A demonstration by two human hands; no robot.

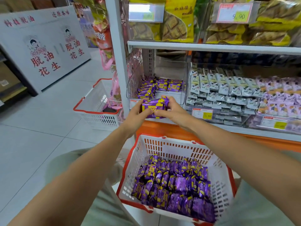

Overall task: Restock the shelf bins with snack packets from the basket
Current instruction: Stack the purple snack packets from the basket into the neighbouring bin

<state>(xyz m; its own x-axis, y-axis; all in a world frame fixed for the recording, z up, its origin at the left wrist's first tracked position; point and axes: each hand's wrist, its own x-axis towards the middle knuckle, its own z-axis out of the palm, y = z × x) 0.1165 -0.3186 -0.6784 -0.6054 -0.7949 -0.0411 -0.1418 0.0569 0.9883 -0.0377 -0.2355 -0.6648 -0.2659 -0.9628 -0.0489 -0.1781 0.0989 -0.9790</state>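
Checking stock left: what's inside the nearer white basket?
Purple-and-yellow snack packets fill the basket bottom in a loose heap; anything beneath the top layer is hidden.

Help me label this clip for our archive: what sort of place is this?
Most likely a grocery shop aisle: clear shelf bins of wrapped snacks, price tags on the bin fronts, and a shopping basket full of purple snack packets.

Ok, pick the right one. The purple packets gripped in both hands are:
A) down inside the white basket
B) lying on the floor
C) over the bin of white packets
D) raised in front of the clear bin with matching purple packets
D: the left hand and right hand grip the bundle of purple packets in front of the clear bin, which holds matching purple packets, above the basket.
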